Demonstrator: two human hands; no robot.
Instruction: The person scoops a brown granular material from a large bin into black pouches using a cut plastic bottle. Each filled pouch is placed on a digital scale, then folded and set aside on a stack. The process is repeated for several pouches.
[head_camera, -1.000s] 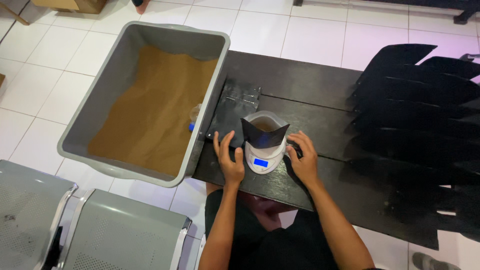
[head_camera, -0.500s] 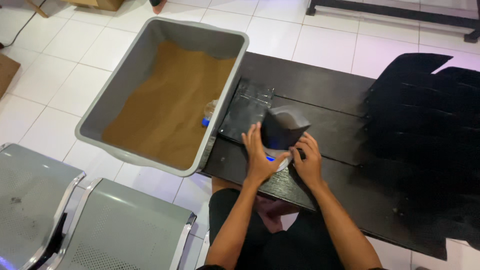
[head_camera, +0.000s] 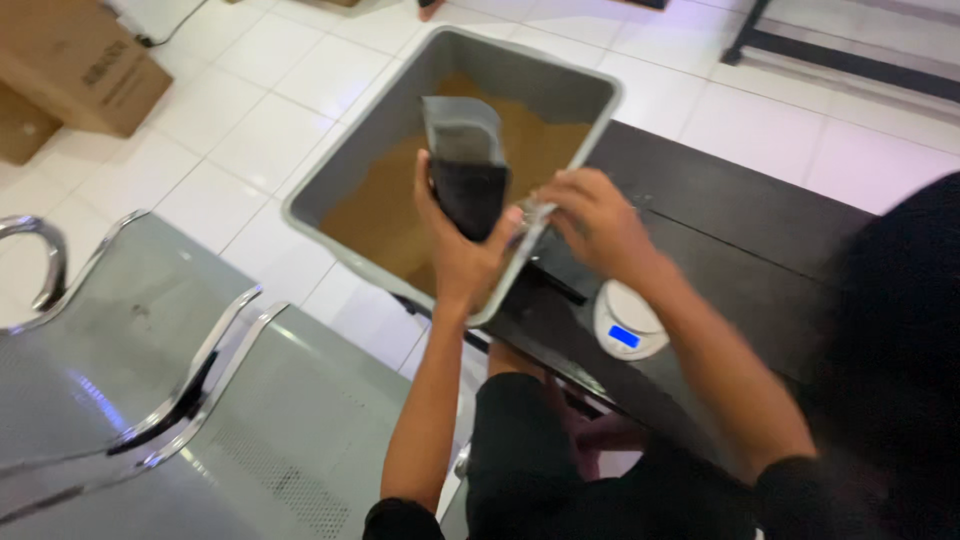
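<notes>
My left hand (head_camera: 462, 250) grips a black stand-up pouch (head_camera: 465, 165) and holds it upright above the grey bin (head_camera: 330, 180) of brown powder (head_camera: 385, 200). My right hand (head_camera: 597, 222) hovers beside the pouch over the bin's right rim, fingers curled; whether it pinches anything is blurred. The small white scale (head_camera: 627, 322) with a blue lit display sits bare on the dark table (head_camera: 720, 230), below my right forearm.
Grey metal bench seats (head_camera: 150, 390) stand at the lower left. Cardboard boxes (head_camera: 70, 60) lie on the white tiled floor at the upper left. A dark mass of black pouches (head_camera: 900, 300) fills the right edge.
The pouch has left the scale and moved left, up over the bin, carried in my left hand. My right hand followed it. The view swung left toward the bench.
</notes>
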